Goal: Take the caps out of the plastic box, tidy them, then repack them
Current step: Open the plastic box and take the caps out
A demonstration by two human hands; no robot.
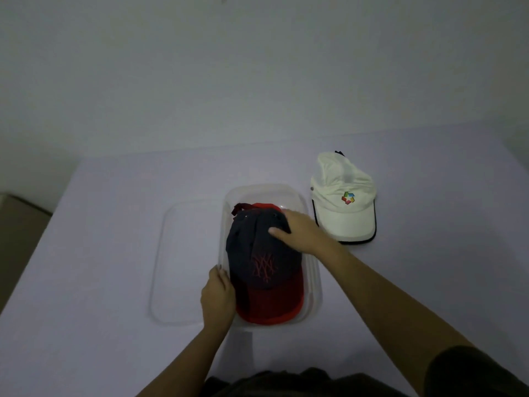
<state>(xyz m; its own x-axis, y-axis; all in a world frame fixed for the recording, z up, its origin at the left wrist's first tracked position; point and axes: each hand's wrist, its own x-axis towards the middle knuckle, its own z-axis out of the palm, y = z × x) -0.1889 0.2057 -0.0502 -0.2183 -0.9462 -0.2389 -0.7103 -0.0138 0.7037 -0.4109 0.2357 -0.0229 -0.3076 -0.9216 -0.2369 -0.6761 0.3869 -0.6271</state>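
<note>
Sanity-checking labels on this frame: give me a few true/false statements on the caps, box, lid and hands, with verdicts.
1. The white cap lies inside the plastic box. False: it sits on the table, right of the box.
2. The right hand grips the navy cap at its crown. True.
3. The clear lid covers the box. False: it lies flat on the table, left of the box.
4. The navy cap is in the box. True.
5. The left hand touches the white cap. False: it is at the box's near left rim.
</note>
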